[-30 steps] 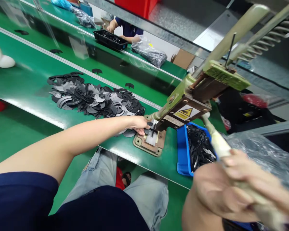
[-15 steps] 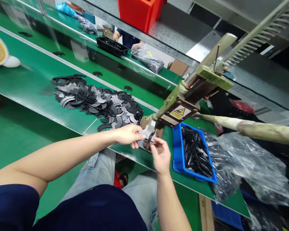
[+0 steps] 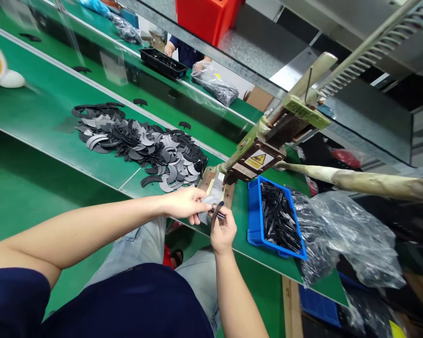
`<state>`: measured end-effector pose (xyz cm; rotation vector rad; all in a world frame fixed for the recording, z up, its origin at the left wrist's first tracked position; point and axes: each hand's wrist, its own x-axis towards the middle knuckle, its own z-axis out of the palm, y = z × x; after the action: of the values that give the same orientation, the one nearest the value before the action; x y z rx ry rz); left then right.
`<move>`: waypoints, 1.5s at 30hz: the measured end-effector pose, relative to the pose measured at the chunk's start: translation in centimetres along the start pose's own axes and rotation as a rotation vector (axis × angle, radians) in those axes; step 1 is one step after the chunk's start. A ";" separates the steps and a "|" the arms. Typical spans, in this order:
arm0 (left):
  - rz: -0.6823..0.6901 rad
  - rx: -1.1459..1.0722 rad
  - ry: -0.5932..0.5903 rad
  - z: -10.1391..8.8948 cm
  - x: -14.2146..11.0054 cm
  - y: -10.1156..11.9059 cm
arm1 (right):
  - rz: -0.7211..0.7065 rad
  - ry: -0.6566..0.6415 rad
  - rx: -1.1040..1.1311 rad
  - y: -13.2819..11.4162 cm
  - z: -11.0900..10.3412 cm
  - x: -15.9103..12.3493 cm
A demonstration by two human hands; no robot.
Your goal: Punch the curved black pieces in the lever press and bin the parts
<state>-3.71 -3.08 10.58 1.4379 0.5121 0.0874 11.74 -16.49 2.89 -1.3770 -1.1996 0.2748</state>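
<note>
Hands almost touch in front of us. Our left hand [image 3: 187, 205] pinches a grey flat piece [image 3: 203, 217], and our right hand [image 3: 224, 229] pinches a dark curved strip [image 3: 215, 217] right next to it. We cannot tell if the two are joined. They are by the near end of the brown base [image 3: 228, 197] of a green press [image 3: 246, 143]. To our left, a big pile [image 3: 144, 141] of black and grey curved bits lies on the green counter [image 3: 42, 112]. To our right sits a blue bin [image 3: 254, 216] full of thin black parts [image 3: 280, 220], with a crinkly clear bag [image 3: 359, 230] beside it. Farther off, we see another person [image 3: 187, 50] by a black tray [image 3: 158, 67].
</note>
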 end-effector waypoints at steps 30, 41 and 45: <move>0.188 -0.237 0.183 2.0 1.7 -4.1 | 0.260 -0.144 0.062 -0.5 -2.1 1.1; 0.203 -0.213 0.374 -2.0 8.2 -4.4 | 0.375 0.061 -0.021 2.7 -1.8 4.2; 0.238 -0.221 0.334 -3.3 10.2 -3.6 | 0.356 0.065 -0.077 3.4 -1.4 3.1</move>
<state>3.26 3.07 4.09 1.2666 0.5804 0.5652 15.80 -14.07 1.88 -1.6540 -0.9148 0.4334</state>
